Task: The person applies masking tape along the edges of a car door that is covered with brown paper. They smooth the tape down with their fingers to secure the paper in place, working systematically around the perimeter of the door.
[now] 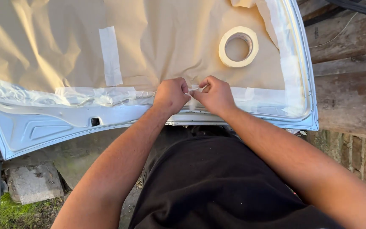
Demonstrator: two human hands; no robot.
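Silver car panel (43, 129) lies flat, near edge toward the person, its window area covered by brown masking paper (170, 38) that is creased and catching hard sunlight. Pale masking tape (102, 95) runs along the near edge of the paper where it meets the metal, wrinkled on the left stretch, flatter on the right; another run goes up the right side, and a single vertical strip (110, 55) sits on the paper left of centre. Tape roll (238, 46) rests flat on the paper, just beyond the right hand and apart from it. Both hands meet at the middle of the near edge: left hand (171, 95) curled tight, right hand (216, 95) pinching, and between them a short piece of tape (195, 90) held by the fingertips of both. Whether it is being torn or pressed down I cannot tell. To do this bit well, I'd judge: keep the piece taut between the two pinches so it doesn't fold on itself, land it half on paper and half on the existing tape line, overlap the neighbouring runs so no gap shows at the seam, then rub from the middle outward. Left stretch looks puckered; worth pressing flat, since lifted edges could let overspray under.
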